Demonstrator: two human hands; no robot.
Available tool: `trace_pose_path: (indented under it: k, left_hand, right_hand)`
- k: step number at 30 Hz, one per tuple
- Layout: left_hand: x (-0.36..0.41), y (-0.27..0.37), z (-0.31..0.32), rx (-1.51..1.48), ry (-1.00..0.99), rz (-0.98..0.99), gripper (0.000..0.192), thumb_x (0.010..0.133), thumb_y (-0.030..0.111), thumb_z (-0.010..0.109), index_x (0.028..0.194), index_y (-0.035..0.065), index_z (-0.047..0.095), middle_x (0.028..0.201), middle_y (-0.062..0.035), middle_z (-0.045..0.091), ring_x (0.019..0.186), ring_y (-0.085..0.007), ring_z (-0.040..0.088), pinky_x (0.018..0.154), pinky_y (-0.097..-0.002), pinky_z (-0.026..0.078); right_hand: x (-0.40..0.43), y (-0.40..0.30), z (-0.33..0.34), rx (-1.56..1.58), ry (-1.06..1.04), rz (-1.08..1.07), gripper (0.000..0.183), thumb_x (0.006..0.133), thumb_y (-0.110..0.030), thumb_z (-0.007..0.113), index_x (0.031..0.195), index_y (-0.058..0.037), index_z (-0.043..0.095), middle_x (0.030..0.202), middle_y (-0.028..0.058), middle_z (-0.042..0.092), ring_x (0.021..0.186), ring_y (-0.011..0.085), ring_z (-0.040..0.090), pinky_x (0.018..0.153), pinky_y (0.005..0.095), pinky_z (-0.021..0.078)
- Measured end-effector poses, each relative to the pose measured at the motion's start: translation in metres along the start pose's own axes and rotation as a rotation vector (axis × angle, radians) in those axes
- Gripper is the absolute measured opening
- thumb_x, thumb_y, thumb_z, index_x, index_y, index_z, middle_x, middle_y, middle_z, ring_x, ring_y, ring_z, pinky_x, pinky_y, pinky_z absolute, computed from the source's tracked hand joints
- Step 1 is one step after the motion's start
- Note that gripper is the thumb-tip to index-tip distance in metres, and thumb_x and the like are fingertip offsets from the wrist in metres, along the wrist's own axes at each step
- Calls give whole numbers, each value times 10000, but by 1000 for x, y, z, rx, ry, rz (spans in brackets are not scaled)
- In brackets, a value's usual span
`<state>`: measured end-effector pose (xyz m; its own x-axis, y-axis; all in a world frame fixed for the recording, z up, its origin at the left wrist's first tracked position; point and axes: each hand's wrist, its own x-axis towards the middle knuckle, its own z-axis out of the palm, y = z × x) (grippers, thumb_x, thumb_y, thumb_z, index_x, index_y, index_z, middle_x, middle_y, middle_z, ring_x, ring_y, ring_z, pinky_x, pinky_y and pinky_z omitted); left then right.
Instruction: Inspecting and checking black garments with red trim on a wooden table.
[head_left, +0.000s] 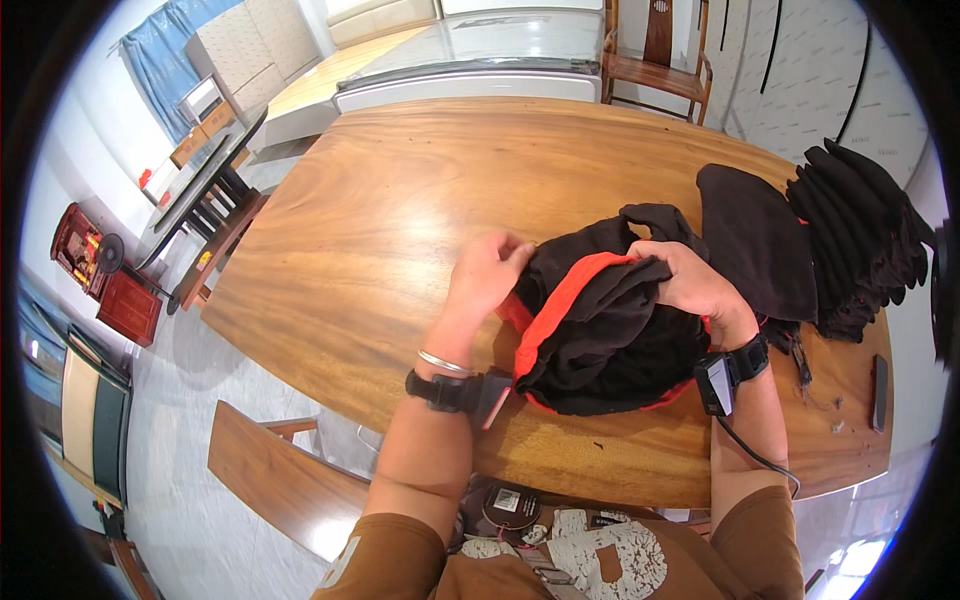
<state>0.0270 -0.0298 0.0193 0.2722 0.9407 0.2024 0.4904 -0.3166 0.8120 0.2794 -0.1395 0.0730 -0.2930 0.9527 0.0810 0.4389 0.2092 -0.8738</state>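
Observation:
A bunched black cloth garment (600, 337) with a red band (559, 304) lies on the wooden table before me. My right hand (686, 281) grips its upper edge, where the red band meets black fabric. At the garment's left upper side is my left hand (491, 270), thumb and fingertips close together by the black cloth; whether they pinch any of it cannot be made out. Just right of the garment lies a flat black cloth piece (757, 240), and past it a thick stack of black cloth pieces (855, 232).
A dark elongated object (878, 394) lies near the right end of the wooden table (360, 225), close to thread scraps (837, 427). A wooden bench (285, 480) stands at the lower left. Across the table are a wooden armchair (660, 71) and a plastic-covered bed-like platform (480, 52).

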Motion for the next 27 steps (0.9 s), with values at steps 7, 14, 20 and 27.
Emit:
trace_pose_path:
  k: [7,14,20,27]
  left_hand:
    - [7,5,-10,-628,495,154,447,851,203,686,1175,-10,463,839,-62,559,760,-216,580,744,-361,505]
    - [-53,68,37,44,-8,663,917,666,171,802,1403,38,274,1311,-237,441,1209,-397,457,1011,-438,401]
    - [-26,43,10,194,196,426,455,677,-44,597,1127,29,579,1120,-184,599,1026,-376,576,910,-391,473]
    - [-27,50,6,-681,-24,195,393,729,-151,501,1073,19,584,991,-34,643,966,-126,587,858,-262,472]
  right_hand:
    - [11,18,12,118,282,-98,221,727,106,561,927,12,564,817,-15,561,841,71,511,764,224,425]
    - [20,15,47,232,613,-214,328,733,142,497,1027,11,558,919,36,604,920,111,555,853,245,451]
    - [10,-4,47,31,528,-283,404,701,97,605,1093,11,560,972,94,625,942,166,597,868,269,462]
    - [4,-29,63,-358,497,-218,535,684,-29,695,1197,-42,545,1008,172,616,940,353,599,801,383,501]
